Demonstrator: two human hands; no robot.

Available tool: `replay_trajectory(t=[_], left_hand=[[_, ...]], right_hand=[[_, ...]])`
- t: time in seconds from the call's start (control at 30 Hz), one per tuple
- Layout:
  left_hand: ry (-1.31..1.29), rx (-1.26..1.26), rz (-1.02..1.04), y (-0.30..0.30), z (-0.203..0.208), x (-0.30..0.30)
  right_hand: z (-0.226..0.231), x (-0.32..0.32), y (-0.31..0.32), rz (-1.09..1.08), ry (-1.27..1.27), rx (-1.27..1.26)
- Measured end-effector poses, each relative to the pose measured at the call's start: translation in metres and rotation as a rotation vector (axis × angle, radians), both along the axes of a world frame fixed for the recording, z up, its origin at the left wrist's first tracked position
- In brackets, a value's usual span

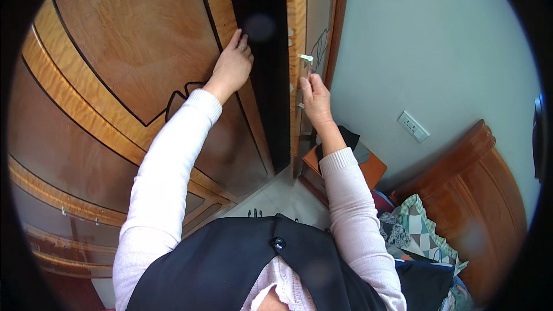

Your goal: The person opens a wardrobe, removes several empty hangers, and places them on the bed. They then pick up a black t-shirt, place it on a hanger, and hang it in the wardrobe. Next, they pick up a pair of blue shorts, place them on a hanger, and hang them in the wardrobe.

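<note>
A wooden wardrobe with amber trim fills the left side. My left hand (233, 64), a ring on one finger, is at the edge of its left door (144, 29), with some fingers bent over that edge beside a dark upright gap (266, 92). Across the gap, a second door (296, 17) stands swung outward, seen nearly edge-on. My right hand (316, 97) is closed around the lower part of a pale, shiny door handle (307, 59) there; the handle's top shows above the fingers. Its lower part is hidden.
Behind my right forearm is a small reddish-brown cabinet (373, 168) with dark items on it. A bed with a carved wooden headboard (466, 196) and patchwork bedding (423, 227) lies at the lower right. A socket plate (413, 126) is on the pale wall. Light floor tiles (276, 193) show below.
</note>
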State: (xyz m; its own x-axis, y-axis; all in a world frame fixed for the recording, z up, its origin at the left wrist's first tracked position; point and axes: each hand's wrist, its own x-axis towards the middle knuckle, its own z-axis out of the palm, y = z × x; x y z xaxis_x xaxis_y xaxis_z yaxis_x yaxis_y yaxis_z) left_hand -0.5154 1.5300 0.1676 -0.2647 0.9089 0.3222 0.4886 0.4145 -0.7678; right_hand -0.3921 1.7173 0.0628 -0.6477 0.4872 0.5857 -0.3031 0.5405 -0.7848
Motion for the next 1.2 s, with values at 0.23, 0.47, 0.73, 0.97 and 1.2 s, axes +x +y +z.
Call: replay_trajectory(t=[0.23,0.47,0.73,0.97,1.2], left_hand=[[0.022,-0.146,0.135,0.019,0.004,0.037],[-0.021,0.033,-0.321,-0.008,0.002,0.169],[0.073,-0.012,-0.317,-0.083,-0.026,0.284],[0.052,-0.006,-0.284,-0.169,-0.028,0.345],[0.053,0.233,0.033,-0.243,-0.047,0.39]], right_hand=[[0.0,0.002,0.004,0.03,-0.029,0.046],[0.001,0.005,0.008,-0.071,0.052,0.158],[-0.056,0.076,-0.105,-0.029,0.166,0.276],[-0.073,0.156,-0.237,0.726,0.196,0.102],[-0.07,0.186,-0.286,1.026,0.052,0.21]])
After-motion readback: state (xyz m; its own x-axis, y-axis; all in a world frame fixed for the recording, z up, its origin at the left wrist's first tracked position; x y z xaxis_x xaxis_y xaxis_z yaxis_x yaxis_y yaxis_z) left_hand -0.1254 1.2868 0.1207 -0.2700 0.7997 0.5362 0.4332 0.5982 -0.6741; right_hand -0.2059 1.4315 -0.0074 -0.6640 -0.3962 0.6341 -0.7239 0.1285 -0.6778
